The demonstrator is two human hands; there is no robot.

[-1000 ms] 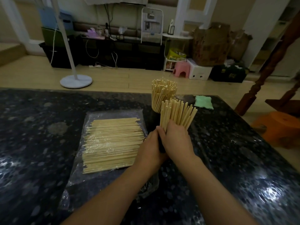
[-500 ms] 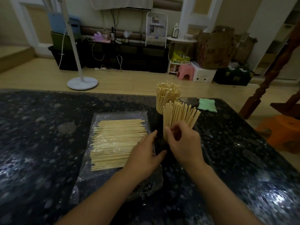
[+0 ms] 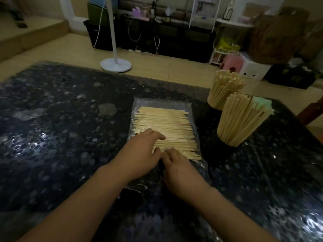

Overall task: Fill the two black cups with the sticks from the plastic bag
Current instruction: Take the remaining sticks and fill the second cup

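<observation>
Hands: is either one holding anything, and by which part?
Nothing is lifted. The left hand and right hand rest on the near edge of the sticks in the bag; any pinch cannot be told.

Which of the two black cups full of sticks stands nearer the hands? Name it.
The nearer black cup, right of the clear plastic bag. The other black cup stands behind it, toward the table's far edge.
</observation>
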